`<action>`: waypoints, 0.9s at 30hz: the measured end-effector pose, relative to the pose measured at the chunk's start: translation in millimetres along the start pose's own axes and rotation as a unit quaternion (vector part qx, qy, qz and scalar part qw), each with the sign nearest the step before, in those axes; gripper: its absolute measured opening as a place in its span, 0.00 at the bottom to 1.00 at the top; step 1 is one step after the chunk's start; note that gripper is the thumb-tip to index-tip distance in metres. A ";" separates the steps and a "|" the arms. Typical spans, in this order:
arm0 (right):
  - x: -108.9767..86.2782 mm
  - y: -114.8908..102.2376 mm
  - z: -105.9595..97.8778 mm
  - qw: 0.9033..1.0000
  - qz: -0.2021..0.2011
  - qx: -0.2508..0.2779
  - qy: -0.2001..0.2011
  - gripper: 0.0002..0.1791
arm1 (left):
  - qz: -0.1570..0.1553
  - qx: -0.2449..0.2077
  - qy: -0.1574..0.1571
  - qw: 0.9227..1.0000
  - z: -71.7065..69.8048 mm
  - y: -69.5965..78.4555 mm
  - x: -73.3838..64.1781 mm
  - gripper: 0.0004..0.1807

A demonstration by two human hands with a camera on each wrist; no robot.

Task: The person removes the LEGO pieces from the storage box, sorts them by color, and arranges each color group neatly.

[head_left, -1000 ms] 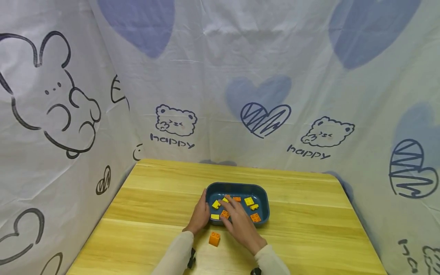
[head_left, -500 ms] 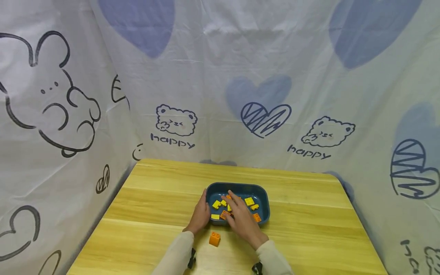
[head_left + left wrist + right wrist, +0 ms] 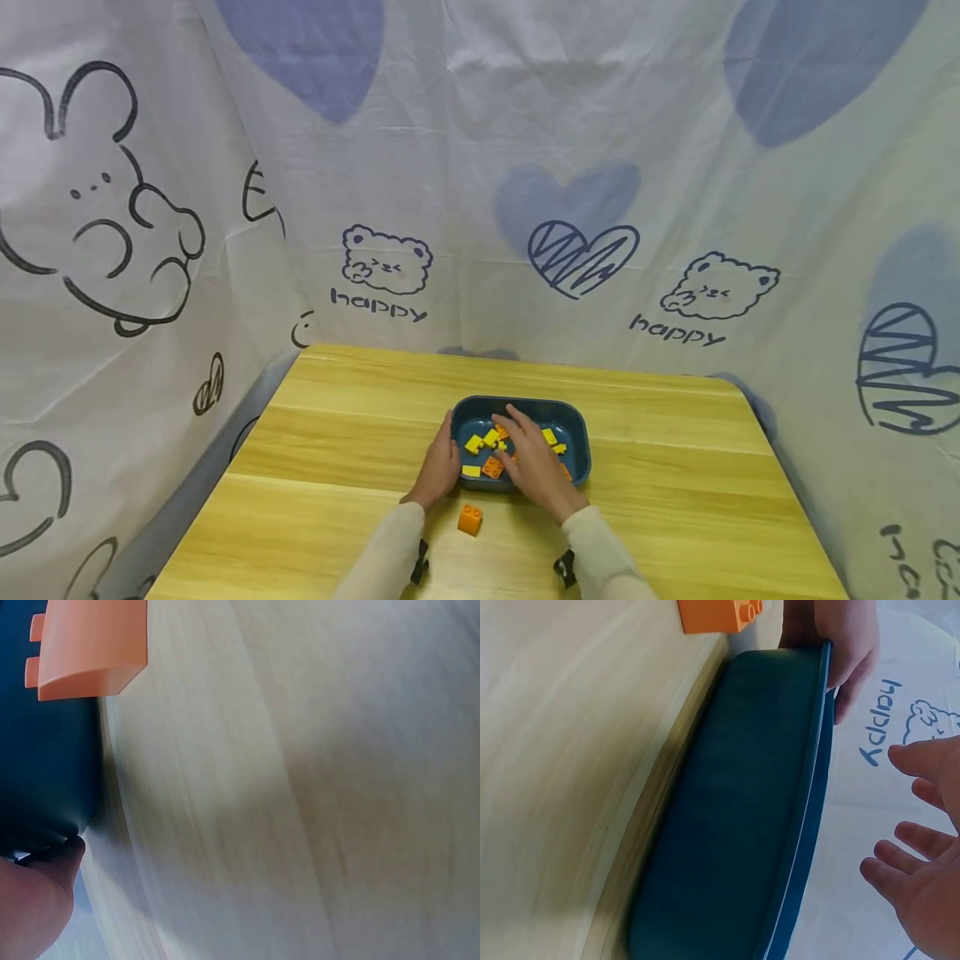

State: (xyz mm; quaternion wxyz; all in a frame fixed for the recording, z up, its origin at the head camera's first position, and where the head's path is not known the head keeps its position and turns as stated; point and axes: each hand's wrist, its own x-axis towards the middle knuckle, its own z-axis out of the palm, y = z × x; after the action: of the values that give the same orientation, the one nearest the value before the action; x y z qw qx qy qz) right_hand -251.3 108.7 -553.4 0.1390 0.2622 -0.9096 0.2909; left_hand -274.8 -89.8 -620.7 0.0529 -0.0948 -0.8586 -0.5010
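Note:
In the head view, a dark blue rectangular box (image 3: 582,450) holds several yellow and orange toy bricks, among them an orange brick (image 3: 492,467) and a yellow brick (image 3: 473,444). My left hand (image 3: 437,468) rests against the box's left end, its fingers lying straight along the wall. Over the box hovers my right hand (image 3: 538,468), fingers spread and holding nothing; it covers part of the bricks. From the right wrist, these fingers (image 3: 909,879) appear above the rim, clear of the box wall. A larger orange brick (image 3: 470,520) sits on the table in front of the box.
The wooden table (image 3: 660,467) extends on both sides of the box. A white curtain (image 3: 465,317) with printed hearts and bears hangs behind it and along both sides. Dark straps with small devices circle both wrists.
My right hand has shifted slightly right and farther from me over the box, uncovering bricks near the middle. Small bricks there have shifted. My left hand keeps its place.

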 end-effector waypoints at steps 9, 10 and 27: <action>3.0 13.6 0.8 0.999 0.029 0.016 -0.015 0.30 | -0.003 -0.015 -0.003 1.000 0.0 0.1 0.0 0.31; 3.1 15.5 1.7 0.999 0.033 0.016 -0.017 0.30 | -0.003 -0.015 -0.003 1.000 -0.1 0.2 -0.1 0.31; 8.9 30.8 4.7 0.999 0.042 0.017 -0.014 0.31 | -0.008 -0.012 -0.001 1.000 -0.7 -3.1 1.3 0.31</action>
State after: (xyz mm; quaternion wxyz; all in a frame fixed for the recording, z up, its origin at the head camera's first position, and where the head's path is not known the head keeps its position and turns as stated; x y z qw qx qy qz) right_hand -276.2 123.7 -567.5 0.1097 0.2299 -0.9165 0.3083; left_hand -276.7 -91.7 -622.8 0.0473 -0.0891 -0.8531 -0.5120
